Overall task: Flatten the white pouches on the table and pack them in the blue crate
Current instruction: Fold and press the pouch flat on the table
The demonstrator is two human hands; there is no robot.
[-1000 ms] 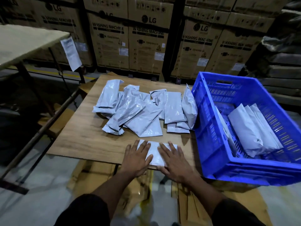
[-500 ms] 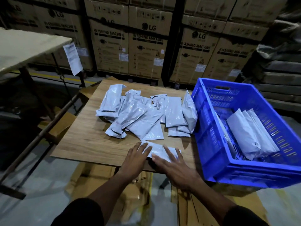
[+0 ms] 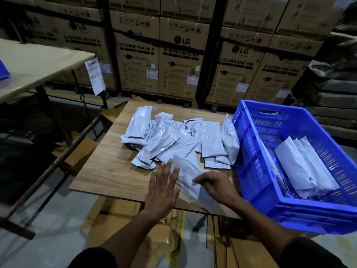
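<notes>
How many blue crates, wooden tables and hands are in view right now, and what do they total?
Blue crates: 1
Wooden tables: 1
Hands: 2, left hand and right hand
Total: 4

Behind the wooden table (image 3: 108, 176), the stacked cardboard boxes (image 3: 180, 68) carry the "LG" logo, with "WASHING MACHINE" printed in bold beneath. Their small white stickers are too fine to read, as is the hanging paper sheet (image 3: 95, 76) left of them.
</notes>
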